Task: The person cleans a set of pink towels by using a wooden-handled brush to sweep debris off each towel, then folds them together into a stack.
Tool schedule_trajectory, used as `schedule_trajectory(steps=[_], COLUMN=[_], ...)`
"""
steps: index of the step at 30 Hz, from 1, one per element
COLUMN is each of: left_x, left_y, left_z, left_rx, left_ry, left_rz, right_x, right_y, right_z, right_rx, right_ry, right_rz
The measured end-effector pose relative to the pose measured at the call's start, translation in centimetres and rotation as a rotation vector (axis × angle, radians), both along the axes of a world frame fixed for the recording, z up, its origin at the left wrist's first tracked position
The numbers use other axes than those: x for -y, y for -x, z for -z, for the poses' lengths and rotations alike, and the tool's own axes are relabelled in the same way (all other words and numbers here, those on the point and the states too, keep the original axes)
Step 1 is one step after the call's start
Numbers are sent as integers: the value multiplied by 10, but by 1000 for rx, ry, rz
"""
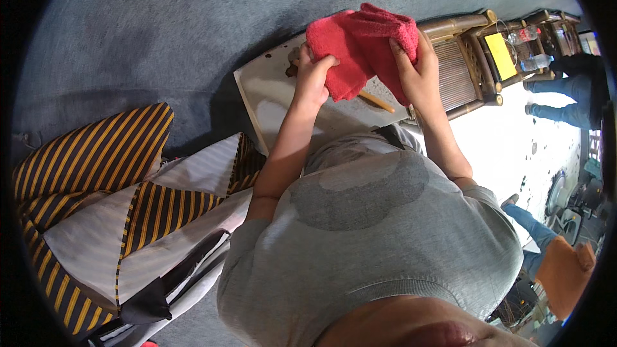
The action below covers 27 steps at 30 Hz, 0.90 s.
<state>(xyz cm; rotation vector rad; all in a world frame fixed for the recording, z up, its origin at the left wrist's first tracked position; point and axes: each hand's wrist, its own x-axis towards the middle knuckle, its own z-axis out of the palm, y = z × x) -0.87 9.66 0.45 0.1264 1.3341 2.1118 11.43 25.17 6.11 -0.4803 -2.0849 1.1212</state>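
A folded red terry cloth is held up between both hands, above a pale worn table top. My left hand grips its left part, thumb on the near face. On the opposite side, my right hand has its thumb on the near face and its fingers behind the cloth. A fold runs down the middle of the fabric, and its upper right part looks bunched. Below the cloth, a wooden stick or handle lies on the table, partly covered from view.
Striped and white fabric lies to the left. Bamboo furniture stands at right, with a yellow sheet and plastic bottles on it. Farther right are a person in jeans, another in orange and a fan.
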Motion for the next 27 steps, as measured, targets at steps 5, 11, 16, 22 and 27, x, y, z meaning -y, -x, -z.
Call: schedule_trajectory(steps=[5,11,16,22,27], left_x=[4,7,22,33,51], left_y=[-26,-48,-62,-52,-37], left_z=[-17,-48,-69,-64,-57], left_rx=[-259,-396,-525,-569,-627], left_ry=[21,-23,8,114,173], left_rz=[-19,81,113,-8,-268], right_x=[22,41,34,14,15], right_y=[6,7,7,-1,-8], right_z=[3,-5,-2,1,11], right_rx=[25,39,-75,-53,-109], right_ry=[147,417,547,1233,1436], right_rz=[-83,-270,-366,-453,-479])
